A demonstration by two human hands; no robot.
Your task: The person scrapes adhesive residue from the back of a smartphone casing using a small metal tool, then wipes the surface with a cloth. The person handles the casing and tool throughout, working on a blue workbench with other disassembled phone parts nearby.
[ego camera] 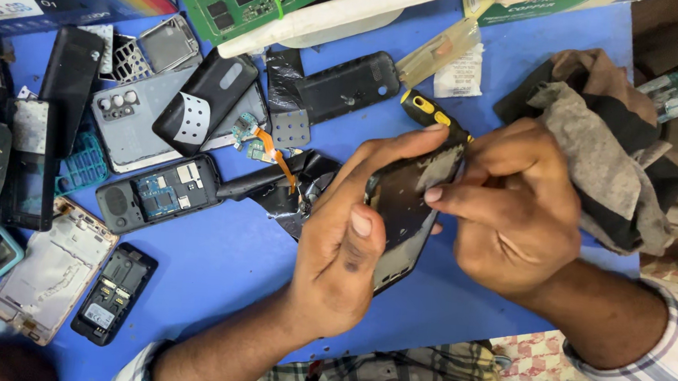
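Blue and cluttered, the worktable (217, 261) is strewn with stripped handsets — a grey rear cover with a camera cluster (127, 126), a small dark keypad phone with its blue circuit board bared (158, 193), a pale gutted phone frame (52, 269), a green circuit board (237, 0) at the top edge, and a crumpled grey-and-black rag (604, 152) to the right.

Above the middle of the table, the dark, smudged slab-shaped phone body (408, 210) is held up off the surface between both hands, tilted on its long axis. The left hand (342, 261) cradles it from below and behind, fingers curled around the far edge and the thumb lying flat along the near side, so the grasp is closed but looks loose rather than clenched. The right hand (511, 205) closes on the upper right edge: its thumb presses against the face while the other fingers fold over the rim. A black-and-yellow screwdriver handle (430, 111) juts out from behind that hand; whether the hand grips it or it lies on the table, I cannot tell.

Working an edge like this seems to go best with the left hand kept steady as a brace and the right thumb pushing gently near the seam — pressure close to the rim, not the middle of the panel, so nothing flexes or cracks.
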